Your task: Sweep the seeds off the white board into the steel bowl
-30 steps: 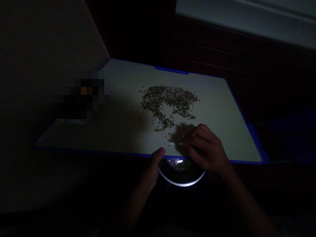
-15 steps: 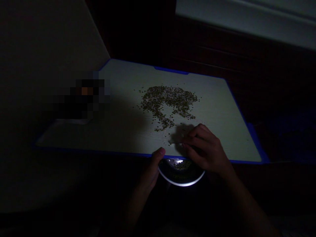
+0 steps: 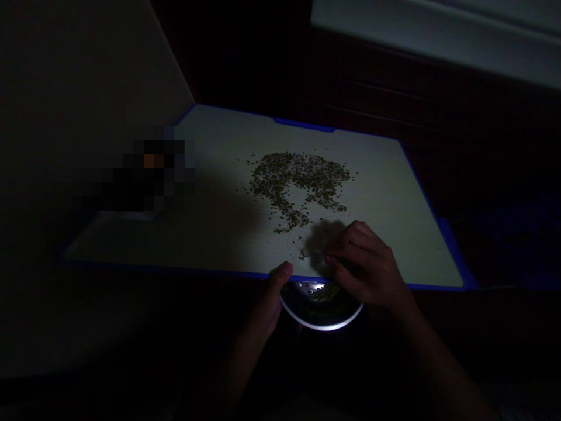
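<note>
I see the seeds (image 3: 295, 169) scattered on the middle of the white board (image 3: 407, 216), their long axis running left to right along the board's length. Two ragged tails point toward the board's near edge, and a few loose grains lie between the longer tail and that edge.

Under the near edge sits a bowl (image 3: 325, 328), its bright rim curving out toward me, with more greenish seeds inside; the board and the right hand (image 3: 342, 251) cover part of it. That hand is over the board's near edge, fingers curled and tips drawn close to the thumb, just beside the loose grains. In this gloom I can't fairly tell whether anything is pinched there. My left hand (image 3: 272, 295) has its thumb on the board's near edge, left of the bowl; its other fingers are mostly hidden, so I can't tell their grip.

At the board's left end a pixelated dark shape (image 3: 131, 187) covers the corner area. The board is blue-edged, its left half shadowed. Beyond its far right side runs a pale ledge (image 3: 438, 41); a grey surface (image 3: 87, 70) lies left of the board, and the room is nearly black.
</note>
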### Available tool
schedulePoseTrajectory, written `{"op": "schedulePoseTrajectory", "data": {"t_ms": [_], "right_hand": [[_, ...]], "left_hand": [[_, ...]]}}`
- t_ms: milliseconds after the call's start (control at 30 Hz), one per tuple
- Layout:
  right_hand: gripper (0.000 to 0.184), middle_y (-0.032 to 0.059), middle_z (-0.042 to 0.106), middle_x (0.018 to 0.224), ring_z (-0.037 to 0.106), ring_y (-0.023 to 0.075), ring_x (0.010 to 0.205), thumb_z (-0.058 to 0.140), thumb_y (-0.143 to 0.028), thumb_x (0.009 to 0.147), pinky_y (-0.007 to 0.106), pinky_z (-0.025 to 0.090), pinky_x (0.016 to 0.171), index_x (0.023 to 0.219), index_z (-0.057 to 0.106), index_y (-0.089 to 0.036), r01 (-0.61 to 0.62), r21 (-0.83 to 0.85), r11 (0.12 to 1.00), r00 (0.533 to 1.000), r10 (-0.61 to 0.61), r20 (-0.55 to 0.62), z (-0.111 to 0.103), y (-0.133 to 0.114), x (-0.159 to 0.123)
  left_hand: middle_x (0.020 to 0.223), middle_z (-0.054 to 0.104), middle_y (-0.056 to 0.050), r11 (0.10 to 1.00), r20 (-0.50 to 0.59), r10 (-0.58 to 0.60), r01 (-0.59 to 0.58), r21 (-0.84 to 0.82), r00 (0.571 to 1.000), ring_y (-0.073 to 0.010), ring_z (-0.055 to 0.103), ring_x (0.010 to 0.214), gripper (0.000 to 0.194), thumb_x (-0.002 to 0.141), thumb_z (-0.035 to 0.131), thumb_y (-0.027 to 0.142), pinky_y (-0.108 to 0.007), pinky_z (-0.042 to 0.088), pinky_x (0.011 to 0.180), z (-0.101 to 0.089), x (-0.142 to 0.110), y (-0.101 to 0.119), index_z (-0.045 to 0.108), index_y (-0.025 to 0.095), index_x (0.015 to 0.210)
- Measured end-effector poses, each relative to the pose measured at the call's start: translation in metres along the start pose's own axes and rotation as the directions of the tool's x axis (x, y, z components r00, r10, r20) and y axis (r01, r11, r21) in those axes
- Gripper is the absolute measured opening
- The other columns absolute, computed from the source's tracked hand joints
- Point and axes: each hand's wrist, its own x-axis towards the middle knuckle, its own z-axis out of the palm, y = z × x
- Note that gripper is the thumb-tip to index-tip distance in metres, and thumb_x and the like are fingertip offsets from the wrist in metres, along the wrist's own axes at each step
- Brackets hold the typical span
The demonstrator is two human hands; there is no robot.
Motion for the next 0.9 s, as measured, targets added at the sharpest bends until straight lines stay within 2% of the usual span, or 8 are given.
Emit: {"op": "schedulePoseTrajectory", "data": {"t_ms": [133, 300, 467, 633, 800, 900], "right_hand": [[0.011, 0.004, 0.069, 0.083, 0.061, 0.0234, 0.079, 0.065, -0.02, 0.099, 0.042, 0.048, 0.073, 0.103, 0.075, -0.025, -0.033, -0.014, 0.999, 0.999, 0.033, -0.007, 0.0006, 0.0001, -0.0009], [0.014, 0.0022, 0.067, 0.081, 0.06, 0.023, 0.078, 0.065, -0.019, 0.097, 0.042, 0.048, 0.072, 0.104, 0.074, -0.027, 0.033, 0.073, 0.997, 0.999, -0.034, 0.018, 0.0003, -0.0002, -0.0023], [0.013, 0.003, 0.068, 0.082, 0.06, 0.0233, 0.079, 0.065, -0.019, 0.098, 0.042, 0.048, 0.073, 0.104, 0.074, -0.025, -0.002, 0.032, 1.0, 1.0, 0.002, 0.005, 0.001, -0.0005, -0.0009], [0.009, 0.0055, 0.068, 0.083, 0.06, 0.0237, 0.08, 0.064, -0.02, 0.099, 0.041, 0.048, 0.072, 0.101, 0.073, -0.022, -0.04, -0.038, 0.998, 0.999, 0.04, -0.015, 0.0015, 0.0003, -0.0009], [0.01, 0.0057, 0.069, 0.084, 0.061, 0.0234, 0.08, 0.064, -0.02, 0.1, 0.041, 0.048, 0.072, 0.102, 0.074, -0.021, -0.04, -0.035, 0.999, 0.999, 0.039, -0.027, 0.0018, 0.0004, -0.0019], [0.01, 0.0058, 0.07, 0.084, 0.061, 0.0232, 0.082, 0.065, -0.02, 0.101, 0.042, 0.048, 0.075, 0.102, 0.075, -0.02, -0.011, -0.021, 1.0, 1.0, 0.011, 0.004, 0.0018, 0.0004, -0.0019]], "left_hand": [[0.118, 0.085, -0.013, 1.0, -0.012, -0.016, 0.017, 0.027, 1.0, -0.0408, 0.067, 0.135, 0.056, 0.078, 0.089, 0.048, -0.052, 0.049, 0.12, 0.0, 0.0007, 0.0001, 0.077, 0.017, 0.123], [0.119, 0.085, -0.013, 0.999, 0.016, -0.018, 0.018, 0.028, 1.0, -0.0403, 0.065, 0.138, 0.048, 0.08, 0.087, 0.048, -0.051, 0.049, 0.121, -0.0001, -0.0007, 0.0013, 0.079, 0.019, 0.118], [0.119, 0.085, -0.013, 0.998, -0.017, -0.009, 0.01, 0.059, 1.0, -0.0396, 0.063, 0.141, 0.048, 0.078, 0.088, 0.051, -0.051, 0.046, 0.123, 0.0012, -0.0013, 0.0018, 0.08, 0.019, 0.113], [0.132, 0.081, -0.012, 0.999, -0.007, 0.027, -0.027, 0.027, 1.0, -0.037, 0.063, 0.142, 0.058, 0.078, 0.089, 0.046, -0.048, 0.045, 0.123, 0.0012, -0.001, 0.002, 0.077, 0.017, 0.127], [0.128, 0.083, -0.014, 1.0, 0.002, -0.015, 0.015, 0.023, 1.0, -0.0403, 0.064, 0.14, 0.055, 0.079, 0.089, 0.049, -0.052, 0.046, 0.122, -0.0008, -0.0007, 0.001, 0.077, 0.016, 0.122], [0.134, 0.081, -0.012, 1.0, 0.016, -0.018, 0.018, -0.017, 1.0, -0.0376, 0.063, 0.142, 0.057, 0.082, 0.088, 0.044, -0.049, 0.044, 0.123, 0.0001, -0.0009, 0.0014, 0.074, 0.018, 0.13]]}}
